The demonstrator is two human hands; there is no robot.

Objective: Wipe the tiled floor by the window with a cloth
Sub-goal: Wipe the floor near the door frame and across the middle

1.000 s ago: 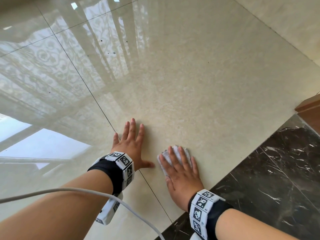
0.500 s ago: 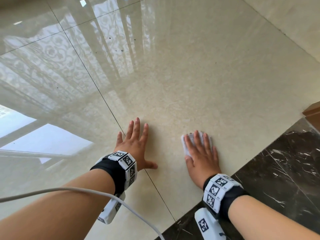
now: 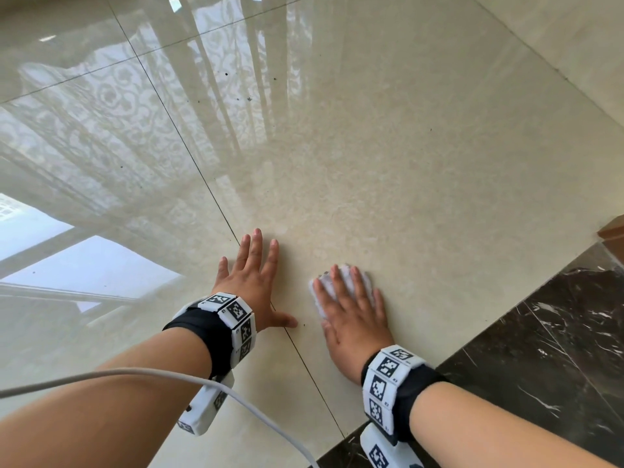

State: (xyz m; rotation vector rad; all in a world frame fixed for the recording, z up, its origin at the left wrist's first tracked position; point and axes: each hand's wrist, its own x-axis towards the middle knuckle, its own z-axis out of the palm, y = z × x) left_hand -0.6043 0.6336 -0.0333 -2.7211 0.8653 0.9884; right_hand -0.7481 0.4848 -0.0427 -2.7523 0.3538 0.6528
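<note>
A glossy cream tiled floor fills the view, mirroring a patterned curtain and a bright window. My right hand lies flat with straight fingers on a small white cloth, pressing it to the tile; most of the cloth is hidden under the palm. A hand's width to the left, my left hand rests flat on the floor, fingers spread, holding nothing. Both wrists wear black bands with white marker blocks.
A dark marble strip borders the cream tiles at the lower right. A brown wooden edge shows at the right border. A white cable crosses over my left forearm. Small dark specks dot the far tile.
My right hand slid the cloth right and away, then back left toward my left hand. My left hand stayed planted on the floor.
</note>
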